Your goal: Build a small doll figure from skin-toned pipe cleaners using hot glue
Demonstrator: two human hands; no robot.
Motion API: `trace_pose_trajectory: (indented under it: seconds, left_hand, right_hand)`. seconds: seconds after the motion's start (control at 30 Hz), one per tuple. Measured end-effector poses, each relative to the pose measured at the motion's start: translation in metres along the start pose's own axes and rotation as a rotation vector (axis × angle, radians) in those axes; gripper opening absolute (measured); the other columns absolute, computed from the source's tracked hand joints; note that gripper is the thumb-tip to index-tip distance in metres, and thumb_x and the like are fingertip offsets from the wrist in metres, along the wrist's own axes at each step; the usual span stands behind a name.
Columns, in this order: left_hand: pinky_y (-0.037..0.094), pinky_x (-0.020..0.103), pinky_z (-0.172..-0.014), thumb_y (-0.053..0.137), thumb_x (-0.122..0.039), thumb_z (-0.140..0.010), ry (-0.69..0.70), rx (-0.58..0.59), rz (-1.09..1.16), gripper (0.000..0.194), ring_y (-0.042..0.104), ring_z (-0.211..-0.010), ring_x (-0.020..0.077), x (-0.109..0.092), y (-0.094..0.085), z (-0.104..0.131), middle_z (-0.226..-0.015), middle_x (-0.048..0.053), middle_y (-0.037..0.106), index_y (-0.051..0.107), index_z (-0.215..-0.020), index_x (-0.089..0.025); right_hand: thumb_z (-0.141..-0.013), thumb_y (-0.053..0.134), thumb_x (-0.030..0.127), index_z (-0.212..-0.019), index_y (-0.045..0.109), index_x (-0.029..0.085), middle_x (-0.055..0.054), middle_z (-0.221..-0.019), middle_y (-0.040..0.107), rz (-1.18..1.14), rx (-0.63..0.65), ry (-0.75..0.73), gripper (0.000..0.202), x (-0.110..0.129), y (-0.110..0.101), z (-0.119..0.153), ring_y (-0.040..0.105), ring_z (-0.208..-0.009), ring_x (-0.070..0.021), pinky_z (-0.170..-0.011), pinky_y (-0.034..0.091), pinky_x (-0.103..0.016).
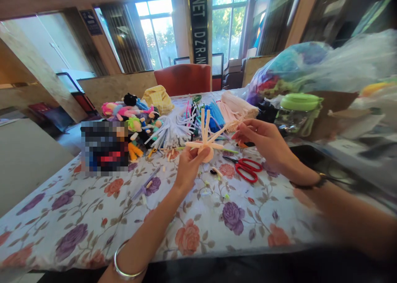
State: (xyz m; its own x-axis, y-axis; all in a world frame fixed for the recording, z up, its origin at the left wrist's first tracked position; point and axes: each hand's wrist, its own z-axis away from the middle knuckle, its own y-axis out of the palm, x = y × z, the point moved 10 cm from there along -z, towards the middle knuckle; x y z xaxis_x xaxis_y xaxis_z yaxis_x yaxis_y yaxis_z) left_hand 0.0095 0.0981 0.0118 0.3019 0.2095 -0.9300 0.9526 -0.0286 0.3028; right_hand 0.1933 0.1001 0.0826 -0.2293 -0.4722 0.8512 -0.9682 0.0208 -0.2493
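Observation:
My left hand (190, 165) is closed, thumb over fingers, on the round base of a peach pipe-cleaner piece (205, 128). Several fuzzy stems fan out from that base, some upward and some sideways. One stem slants up to the right, where my right hand (260, 140) pinches its far end between thumb and fingers. Just below the right hand lie red-handled scissors (248, 169), blades pointing left. Behind the piece is a bundle of white pipe cleaners (175, 128), with blue pipe cleaners (217, 120) and peach pipe cleaners (237, 107) to its right.
Colourful fuzzy dolls (133, 109) are heaped at the back left, near a yellow cloth bundle (158, 99). A jar with a green lid (299, 103) and large plastic bags (285, 68) crowd the right. Small offcuts dot the flowered tablecloth (130, 217). A red chair (182, 78) stands opposite.

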Motion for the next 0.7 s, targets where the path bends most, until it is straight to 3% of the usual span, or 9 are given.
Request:
trace_pose_trajectory:
  seconds: [0.17,0.33,0.43,0.57,0.7]
  left_hand:
    - [0.048,0.027,-0.075,0.074,-0.035,-0.065,-0.037,0.017,0.037,0.034,0.065,-0.079,0.0153,0.003,0.003,0.0,-0.082,0.004,0.07,0.06,-0.088,-0.015]
    - [0.048,0.025,-0.066,0.072,-0.035,-0.067,-0.076,0.097,0.014,0.037,0.063,-0.074,0.0138,0.007,0.011,0.003,-0.08,0.002,0.069,0.058,-0.096,-0.017]
    - [0.047,0.024,-0.065,0.072,-0.035,-0.068,-0.087,0.125,-0.006,0.036,0.062,-0.07,0.0118,0.009,0.014,0.004,-0.079,0.001,0.069,0.057,-0.096,-0.017]
    - [0.047,0.024,-0.066,0.073,-0.037,-0.066,-0.095,0.107,-0.014,0.038,0.062,-0.07,0.0116,0.009,0.012,0.004,-0.078,0.001,0.068,0.057,-0.094,-0.017]
    - [0.048,0.024,-0.066,0.074,-0.038,-0.064,-0.103,0.092,-0.006,0.042,0.062,-0.072,0.0121,0.009,0.011,0.004,-0.08,0.001,0.068,0.056,-0.096,-0.016]
  right_hand:
    - [-0.085,0.049,0.047,-0.077,0.067,0.017,-0.003,-0.069,0.066,0.39,0.174,-0.042,0.036,-0.003,0.018,0.004,0.054,-0.058,-0.0123,-0.055,0.039,-0.025]
    - [-0.088,0.045,0.045,-0.088,0.069,0.017,-0.003,-0.075,0.066,0.334,0.293,-0.066,0.037,-0.006,0.041,0.011,0.054,-0.064,-0.0128,-0.056,0.038,-0.024]
    - [-0.085,0.05,0.042,-0.083,0.068,0.017,-0.002,-0.073,0.065,0.274,0.222,-0.072,0.031,-0.003,0.037,0.01,0.053,-0.063,-0.0122,-0.056,0.038,-0.024]
    - [-0.083,0.052,0.042,-0.069,0.063,0.018,0.001,-0.056,0.054,0.267,0.038,-0.051,0.03,0.003,0.014,0.006,0.043,-0.052,-0.0101,-0.05,0.034,-0.024]
    - [-0.082,0.056,0.044,-0.067,0.06,0.021,-0.001,-0.064,0.056,-0.046,-0.074,-0.058,0.028,0.005,-0.006,0.002,0.048,-0.058,-0.0118,-0.055,0.039,-0.025]
